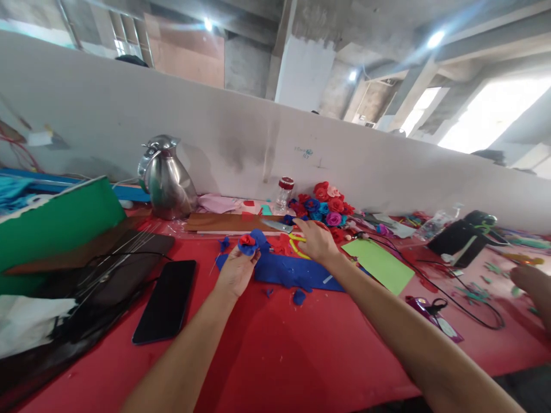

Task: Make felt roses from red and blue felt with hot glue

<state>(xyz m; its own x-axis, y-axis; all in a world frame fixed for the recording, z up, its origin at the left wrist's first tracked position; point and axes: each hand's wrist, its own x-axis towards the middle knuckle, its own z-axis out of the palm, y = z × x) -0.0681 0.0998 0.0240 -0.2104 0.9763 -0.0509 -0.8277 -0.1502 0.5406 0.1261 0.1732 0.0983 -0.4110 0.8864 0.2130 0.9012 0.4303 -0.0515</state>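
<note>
My left hand (pixel 237 269) pinches a small paper flower (pixel 247 243), with a red middle and blue outer petals. To its right, my right hand (pixel 316 242) is closed on the yellow handles of a pair of scissors (pixel 297 245); their blades point left, and part of the handles is hidden by my fingers. A strip of blue crepe paper (pixel 288 271) lies below and between my hands. Red paper pieces (pixel 279 245) are beside the scissors, and blue scraps (pixel 299 296) lie on the red table in front.
Behind stand a steel jug (pixel 167 180), a red-lidded jar (pixel 284 194) and a bunch of paper roses (pixel 327 203). A black phone (pixel 166 301) lies left. Green paper (pixel 381 265), a cable and a purple device (pixel 434 318) lie right. Another person's hand (pixel 531 281) shows at the right edge.
</note>
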